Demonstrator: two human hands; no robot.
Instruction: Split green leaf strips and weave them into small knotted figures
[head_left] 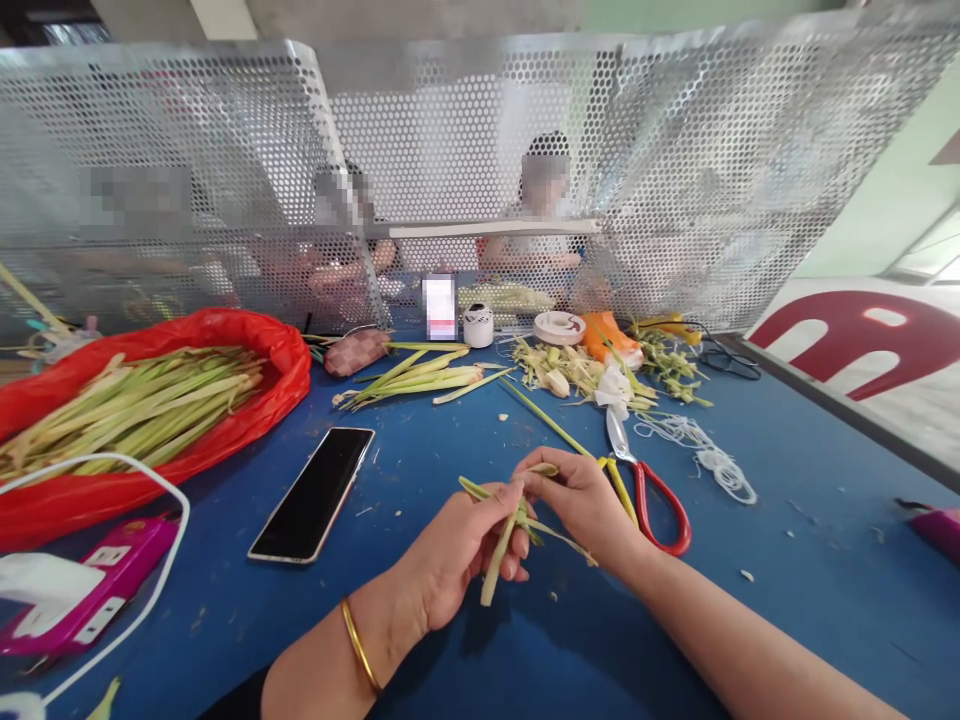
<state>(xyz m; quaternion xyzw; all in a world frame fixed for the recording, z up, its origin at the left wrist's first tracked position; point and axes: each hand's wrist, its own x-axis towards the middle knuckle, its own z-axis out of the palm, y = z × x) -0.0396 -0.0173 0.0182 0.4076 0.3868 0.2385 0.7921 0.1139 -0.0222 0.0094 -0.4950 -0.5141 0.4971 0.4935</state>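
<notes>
Between my two hands are strips of green, straw-like leaf (pixel 493 572), crossed and folded over one another into a small knot-like piece. My left hand (pixel 461 545), a gold bangle at its wrist, pinches the piece between thumb and fingers, and strip ends stick out below and to the sides. At the upper right of the piece, my right hand (pixel 574 500) has thumb and forefinger closed on one strip end. Just beyond my right hand lie scissors with red handles (pixel 664 508) and a yellow-handled tool (pixel 622 490), partly hidden by that hand.
Left, a red bag (pixel 289 375) holds long leaf strips; a phone (pixel 311 495) lies nearer. A purple power strip (pixel 112 580) with a white cable sits front left. More leaves (pixel 420 380), scraps (pixel 555 370), white string (pixel 724 470) and a tape roll (pixel 559 328) lie before a perforated metal screen (pixel 465 130).
</notes>
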